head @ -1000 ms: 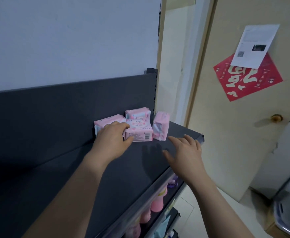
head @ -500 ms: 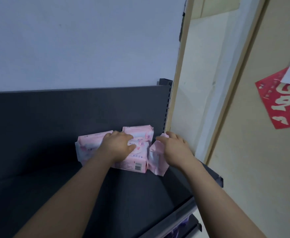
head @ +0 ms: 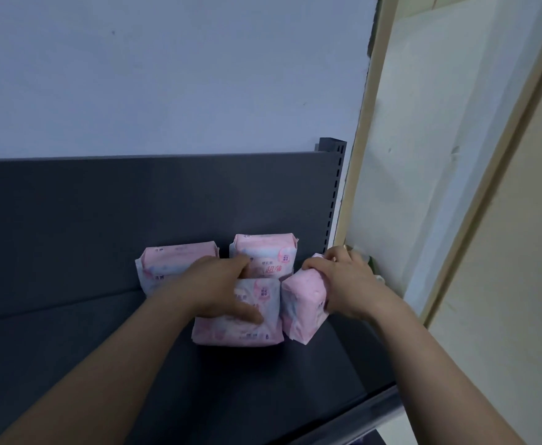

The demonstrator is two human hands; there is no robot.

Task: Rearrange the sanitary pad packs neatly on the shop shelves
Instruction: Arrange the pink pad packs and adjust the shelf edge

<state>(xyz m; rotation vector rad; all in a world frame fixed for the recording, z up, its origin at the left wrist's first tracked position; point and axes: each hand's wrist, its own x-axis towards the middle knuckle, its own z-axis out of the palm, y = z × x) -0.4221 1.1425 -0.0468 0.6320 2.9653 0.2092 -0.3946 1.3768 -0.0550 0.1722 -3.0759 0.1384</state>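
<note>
From the head view, your left hand (head: 218, 289) grips the near pack (head: 247, 334), thumb on its face and fingers hooked over its far edge. Your right hand (head: 348, 284) curls its fingers round the tilted right pack (head: 301, 305) just beside it. The far-left pack (head: 173, 263) and far-middle pack (head: 271, 253) stand against the dark back panel (head: 118, 213). All four sit on the grey shelf (head: 102, 364), below a pale wall (head: 167, 75) and left of a cream door frame (head: 371, 139).
</note>
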